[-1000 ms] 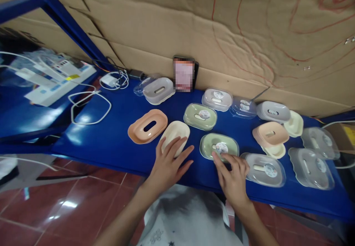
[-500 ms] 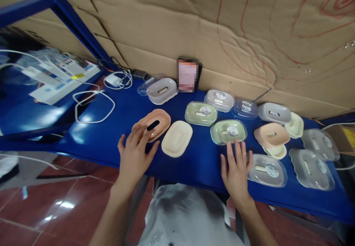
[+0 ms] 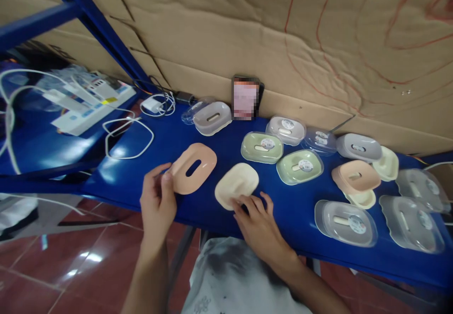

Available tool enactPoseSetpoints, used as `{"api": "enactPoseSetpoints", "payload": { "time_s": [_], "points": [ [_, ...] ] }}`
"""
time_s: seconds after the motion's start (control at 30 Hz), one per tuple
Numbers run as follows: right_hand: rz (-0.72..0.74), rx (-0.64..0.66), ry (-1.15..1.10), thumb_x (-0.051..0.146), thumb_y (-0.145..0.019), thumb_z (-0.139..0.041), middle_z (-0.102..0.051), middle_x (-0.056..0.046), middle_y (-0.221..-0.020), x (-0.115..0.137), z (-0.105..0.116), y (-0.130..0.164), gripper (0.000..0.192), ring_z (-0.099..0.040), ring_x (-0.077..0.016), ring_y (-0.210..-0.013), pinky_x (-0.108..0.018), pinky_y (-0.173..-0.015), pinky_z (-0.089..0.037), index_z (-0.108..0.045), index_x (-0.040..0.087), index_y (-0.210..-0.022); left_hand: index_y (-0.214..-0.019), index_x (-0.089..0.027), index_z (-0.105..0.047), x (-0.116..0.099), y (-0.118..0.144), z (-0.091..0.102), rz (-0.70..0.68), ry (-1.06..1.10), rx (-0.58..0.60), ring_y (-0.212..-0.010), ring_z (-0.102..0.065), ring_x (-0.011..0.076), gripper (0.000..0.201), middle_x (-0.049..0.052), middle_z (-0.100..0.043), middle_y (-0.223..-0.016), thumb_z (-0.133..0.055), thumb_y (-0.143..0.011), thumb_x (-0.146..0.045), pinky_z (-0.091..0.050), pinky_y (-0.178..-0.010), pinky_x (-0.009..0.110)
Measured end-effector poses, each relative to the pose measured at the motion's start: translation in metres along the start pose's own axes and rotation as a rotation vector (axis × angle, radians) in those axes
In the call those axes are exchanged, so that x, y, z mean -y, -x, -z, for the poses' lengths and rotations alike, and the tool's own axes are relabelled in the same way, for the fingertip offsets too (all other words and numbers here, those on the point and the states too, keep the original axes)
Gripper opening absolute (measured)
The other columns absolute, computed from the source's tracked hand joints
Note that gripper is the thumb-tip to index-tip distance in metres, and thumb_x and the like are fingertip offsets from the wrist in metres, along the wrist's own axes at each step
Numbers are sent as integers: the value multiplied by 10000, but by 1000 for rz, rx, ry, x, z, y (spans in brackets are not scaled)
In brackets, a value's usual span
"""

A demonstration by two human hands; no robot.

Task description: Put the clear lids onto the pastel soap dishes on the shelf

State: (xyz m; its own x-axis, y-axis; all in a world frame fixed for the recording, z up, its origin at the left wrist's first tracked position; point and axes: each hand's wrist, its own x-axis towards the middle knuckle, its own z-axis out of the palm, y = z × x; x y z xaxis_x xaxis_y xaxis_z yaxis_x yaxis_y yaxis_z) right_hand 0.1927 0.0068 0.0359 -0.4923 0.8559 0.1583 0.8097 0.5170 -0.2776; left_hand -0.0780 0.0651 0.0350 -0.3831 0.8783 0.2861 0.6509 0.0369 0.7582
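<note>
The left hand [image 3: 158, 200] is pinching the peach slotted soap-dish tray [image 3: 193, 168] tilted off the table [image 3: 148, 182] near its front edge, while the right hand [image 3: 260, 222], fingers spread, is touching the cream soap-dish base [image 3: 236, 185], seemingly not yet joined.

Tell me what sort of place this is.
Probably a small stockroom or packing bench, not a home. Many plastic soap dishes lie across a blue metal shelf, flattened cardboard lines the wall, and charger cables trail at the left.
</note>
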Motion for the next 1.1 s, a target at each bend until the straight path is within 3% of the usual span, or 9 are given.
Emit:
{"api": "enactPoseSetpoints", "payload": {
  "time_s": [0.13,0.27,0.43,0.53,0.63,0.73,0.83,0.93,1.1],
  "points": [
    [-1,-39,-24,110,-1059,-591,-746,-97,-1318,0,2,12,473,-675,-252,-1126,-519,-1097,-445,-597,210,-1521,-1353,-198,-684,6,-17,-1,-156,-138,11,-1350,-629,340,452,172,-671,-1392,-417,-1136,-490,-500,-1168,543],
    [-44,-104,-43,90,-1073,-528,-694,-121,-1428,-10,6,25,523,-668,-270,-1237,-498,-1082,-488,-559,245,-1571,-1481,-243,-598,-3,-14,-9,-314,-275,159,-1433,-547,423,528,185,-553,-1551,-646,-1035,-522,-465,-1186,645],
    [-189,-159,-149,250,-1109,-554,-504,-142,-1660,-25,4,37,635,-567,-304,-1477,-481,-1131,-568,-364,306,-1712,-1181,-248,-683,-30,7,-18,-526,-150,174,-1365,-618,365,193,119,-686,-1318,-735,-996,-265,-543,-1136,578],
    [-235,-168,-189,289,-1106,-574,-287,-127,-1796,-32,3,40,747,-498,-322,-1555,-517,-1165,-570,-217,370,-1757,-1187,-232,-664,-45,19,-18,-620,38,207,-1354,-645,327,234,105,-690,-1253,-729,-969,-179,-583,-1116,512],
    [-215,-177,-154,297,-1100,-593,-173,-104,-1839,-41,7,37,793,-398,-357,-1621,-566,-1193,-545,-170,396,-1763,-1174,-209,-667,-55,30,-21,-725,131,373,-1316,-675,304,235,119,-695,-1241,-700,-946,-162,-623,-1069,455],
    [-123,-116,-94,302,-1094,-609,-228,-69,-1831,-52,12,32,754,-347,-357,-1647,-592,-1225,-509,-246,415,-1746,-1172,-194,-672,-55,43,-30,-787,43,499,-1277,-694,322,245,137,-724,-1247,-724,-936,-236,-624,-1075,489],
    [-74,-83,-61,293,-1100,-597,-290,-64,-1812,-58,12,29,678,-341,-340,-1650,-584,-1232,-499,-341,392,-1719,-1175,-187,-664,-50,56,-41,-813,-53,479,-1261,-703,341,276,139,-744,-1238,-763,-951,-316,-631,-1062,516],
    [-39,-100,-34,230,-1103,-567,-348,-87,-1788,-60,10,30,598,-336,-330,-1650,-558,-1220,-499,-437,334,-1677,-1146,-208,-655,-45,62,-44,-847,-64,478,-1278,-711,300,169,100,-763,-1222,-711,-992,-246,-633,-1075,486],
    [-38,-162,23,193,-1079,-605,-648,-52,-1544,-53,6,35,425,-469,-330,-1527,-595,-1263,-372,-673,363,-1462,-1210,-230,-652,-46,35,-27,-859,47,602,-1319,-696,270,205,90,-747,-1337,-665,-1029,-327,-508,-1239,566]
  ]
}}
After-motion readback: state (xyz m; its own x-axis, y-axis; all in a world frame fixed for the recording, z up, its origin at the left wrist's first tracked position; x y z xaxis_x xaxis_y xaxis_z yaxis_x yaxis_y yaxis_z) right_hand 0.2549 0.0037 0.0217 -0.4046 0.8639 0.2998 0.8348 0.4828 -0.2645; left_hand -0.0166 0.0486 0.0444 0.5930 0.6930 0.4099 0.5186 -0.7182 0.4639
